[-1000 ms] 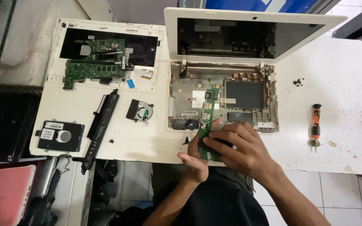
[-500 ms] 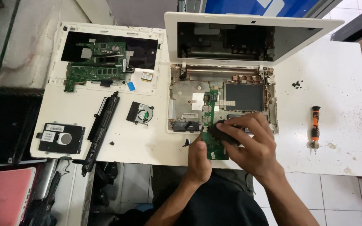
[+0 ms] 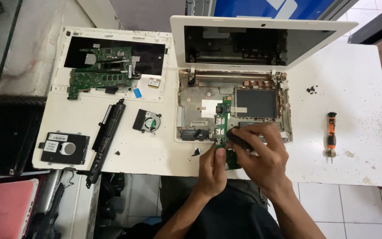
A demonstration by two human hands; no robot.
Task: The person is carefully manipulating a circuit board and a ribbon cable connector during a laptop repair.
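Since the earlier frames the green board point(image 3: 223, 126) has swung from lying low across the laptop's front edge to standing lengthwise, its far end now reaching up over the open base point(image 3: 233, 106), and both hands have shifted with it.

The left hand point(image 3: 213, 170) holds the board's near end, its grip narrow, thumb and fingers pinched on the edge. The right hand point(image 3: 261, 157) has its fingers closed on a dark tool point(image 3: 239, 139) whose tip rests on the board's near part; what kind of tool it is cannot be told. The board lies partly over the base's front rim and partly over the white surface point(image 3: 354, 132) at its near edge.

The base is stripped, showing a dark pad and copper strip inside, and its white lid point(image 3: 261, 42) stands open behind it with the screen panel removed. Left of the base lies a small black fan point(image 3: 147, 121), then a long black battery point(image 3: 107, 130) set at a slant, then a black drive point(image 3: 64, 148) near the surface's left corner. Behind these a white keyboard cover point(image 3: 111, 62) lies face down with a green mainboard point(image 3: 100, 73) on it, and a small card point(image 3: 154, 82) just beside. Well to the right, apart from the hands, lies an orange-and-black screwdriver point(image 3: 331, 135), with a few dark screws point(image 3: 311, 89) farther back.
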